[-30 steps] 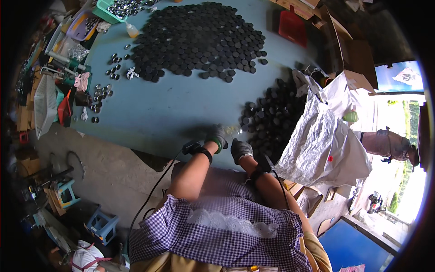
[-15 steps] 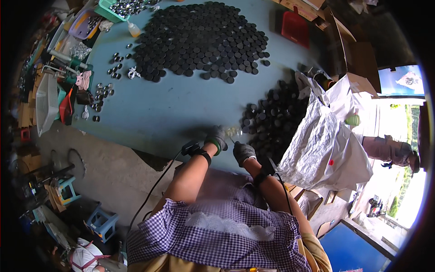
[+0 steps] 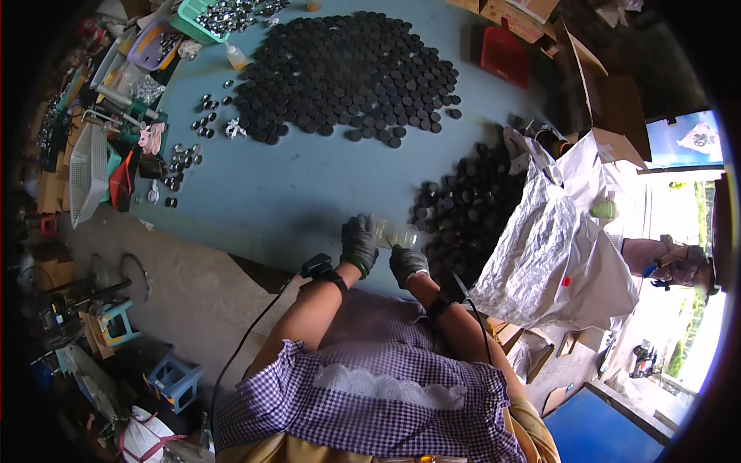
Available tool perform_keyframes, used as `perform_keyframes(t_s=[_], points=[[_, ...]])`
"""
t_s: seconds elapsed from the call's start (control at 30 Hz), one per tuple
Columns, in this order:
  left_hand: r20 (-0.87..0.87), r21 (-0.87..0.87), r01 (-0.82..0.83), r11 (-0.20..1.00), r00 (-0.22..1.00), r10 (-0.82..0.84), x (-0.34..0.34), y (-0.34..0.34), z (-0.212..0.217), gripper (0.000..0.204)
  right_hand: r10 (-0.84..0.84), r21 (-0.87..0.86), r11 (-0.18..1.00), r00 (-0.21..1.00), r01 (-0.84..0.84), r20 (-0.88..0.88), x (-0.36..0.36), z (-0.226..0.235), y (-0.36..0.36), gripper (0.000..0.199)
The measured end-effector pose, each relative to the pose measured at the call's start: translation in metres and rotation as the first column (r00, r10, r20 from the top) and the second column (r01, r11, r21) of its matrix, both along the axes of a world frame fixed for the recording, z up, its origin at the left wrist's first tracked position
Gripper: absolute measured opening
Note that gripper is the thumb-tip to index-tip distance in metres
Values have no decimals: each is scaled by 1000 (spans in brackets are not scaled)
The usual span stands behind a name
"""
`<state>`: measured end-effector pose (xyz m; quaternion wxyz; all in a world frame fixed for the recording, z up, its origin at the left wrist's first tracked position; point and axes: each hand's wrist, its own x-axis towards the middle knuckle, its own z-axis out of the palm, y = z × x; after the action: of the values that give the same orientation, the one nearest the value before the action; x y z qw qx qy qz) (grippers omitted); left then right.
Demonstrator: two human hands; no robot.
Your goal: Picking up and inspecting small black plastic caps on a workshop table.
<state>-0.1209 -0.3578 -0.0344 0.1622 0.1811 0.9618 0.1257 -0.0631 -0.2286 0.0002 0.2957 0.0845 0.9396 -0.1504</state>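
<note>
My left hand (image 3: 360,243), in a dark grey glove with a green cuff, is closed on one end of a clear see-through jar (image 3: 400,234) lying sideways just above the blue-grey table (image 3: 301,174). My right hand (image 3: 407,264), gloved the same way, is closed right beside the jar's near side. Something thin and dark seems to stick out from its fingertips toward the jar, too small to make out. Just right of the jar lies a heap of black round caps (image 3: 467,212). Farther off, many more black caps (image 3: 340,77) are spread flat in one layer.
Shiny metal caps (image 3: 185,157) sit in loose groups at the table's left. A small squeeze bottle (image 3: 235,56), a green basket (image 3: 193,19) and a purple basket (image 3: 147,48) are far left. A red dustpan (image 3: 505,55) lies far right, a silver sack (image 3: 540,239) nearer.
My left hand has moved slightly left and down, and more of the clear jar shows between my hands. My right hand has shifted a little left and down. The view has tilted slightly.
</note>
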Motion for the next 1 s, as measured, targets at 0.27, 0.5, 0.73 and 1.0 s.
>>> perform_keyframes(t_s=[0.27, 0.5, 0.73, 1.0], points=[[6, -141, 86, 986, 996, -86, 3, 10, -9, 69, 76, 36, 996, 995, -79, 70, -4, 17, -1, 18], [171, -95, 60, 994, 984, -43, -7, 25, -3, 67, -26, 80, 996, 999, 24, 23, -2, 3, 9, 19], [263, -135, 64, 989, 964, -26, -18, 23, 7, 72, -22, 79, 997, 1000, 21, 12, -6, 12, 6, 19], [444, -120, -122, 985, 881, 163, -33, 34, 17, 75, -50, 102, 994, 995, 41, 91, 11, 20, 9, 22]])
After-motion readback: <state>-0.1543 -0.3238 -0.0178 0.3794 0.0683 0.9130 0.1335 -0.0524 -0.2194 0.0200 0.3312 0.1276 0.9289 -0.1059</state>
